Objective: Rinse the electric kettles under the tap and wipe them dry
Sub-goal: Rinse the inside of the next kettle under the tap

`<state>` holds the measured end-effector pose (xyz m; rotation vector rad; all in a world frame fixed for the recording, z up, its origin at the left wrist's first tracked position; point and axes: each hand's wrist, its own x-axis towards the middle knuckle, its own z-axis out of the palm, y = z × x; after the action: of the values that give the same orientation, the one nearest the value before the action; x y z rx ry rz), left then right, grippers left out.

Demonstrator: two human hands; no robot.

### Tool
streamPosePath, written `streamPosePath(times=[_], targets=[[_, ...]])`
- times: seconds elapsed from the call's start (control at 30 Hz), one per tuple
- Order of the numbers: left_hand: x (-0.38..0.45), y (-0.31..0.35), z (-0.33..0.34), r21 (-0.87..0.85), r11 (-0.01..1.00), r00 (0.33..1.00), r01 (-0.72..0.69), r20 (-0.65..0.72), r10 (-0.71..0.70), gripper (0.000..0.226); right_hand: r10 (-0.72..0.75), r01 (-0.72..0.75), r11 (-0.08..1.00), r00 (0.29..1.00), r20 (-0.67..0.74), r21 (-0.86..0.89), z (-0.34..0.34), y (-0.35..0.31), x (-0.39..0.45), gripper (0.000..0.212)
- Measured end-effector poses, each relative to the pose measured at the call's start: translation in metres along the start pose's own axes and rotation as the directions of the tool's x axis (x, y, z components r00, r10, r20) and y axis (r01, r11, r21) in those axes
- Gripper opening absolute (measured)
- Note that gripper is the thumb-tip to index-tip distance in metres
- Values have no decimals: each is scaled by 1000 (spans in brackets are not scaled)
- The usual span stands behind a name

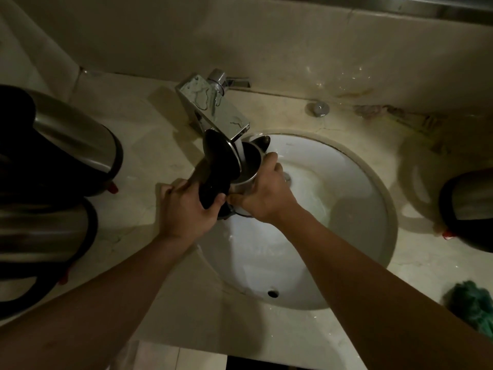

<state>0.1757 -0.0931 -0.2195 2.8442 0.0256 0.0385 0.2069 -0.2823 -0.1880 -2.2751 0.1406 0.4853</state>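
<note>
- Kettle point(246, 166) in work: steel body, black lid hinged up and open, held over the far-left part of the white basin point(346, 209), mouth directly under the tap spout.
- Tap point(213, 108): chrome, blocky rectangular spout, wet streaks on top face; lever handle behind it. Water point(241, 153) runs in a white stream into the open kettle.
- My left hand point(186, 206) is wrapped around the black handle, thumb pressed on its near side.
- My right hand point(264, 193) grips the steel wall of the kettle, fingers curled over its far rim beside the pour spout.
- Raised lid stands between my view and the left edge of the tap outlet; my hands cover the lower body and base of the kettle.
- Two more steel kettles point(66, 145) with black trim on the desk point(149, 121) at left, one nearer me than the other, small red parts at their bases.
- Another kettle point(469, 206) at right edge, partly cut off by the frame, red part beneath it.
- Green shaggy cloth point(472, 305) on the desk near right, close to the basin rim.
- Round chrome button point(318, 108) on the desk behind the basin.
- Desk surface: pale polished stone, veined, with water spots. Basin oval, glossy, overflow hole on its near wall.
- Writing or brand marks: none legible; lighting dim.
</note>
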Motion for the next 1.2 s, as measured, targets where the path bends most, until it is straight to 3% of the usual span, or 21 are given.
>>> streamPosePath(times=[1.2], targets=[[-1, 1, -1, 3, 999, 999, -37, -15, 37, 39, -20, 20, 1000, 1000, -21, 10, 7, 8, 2, 106]])
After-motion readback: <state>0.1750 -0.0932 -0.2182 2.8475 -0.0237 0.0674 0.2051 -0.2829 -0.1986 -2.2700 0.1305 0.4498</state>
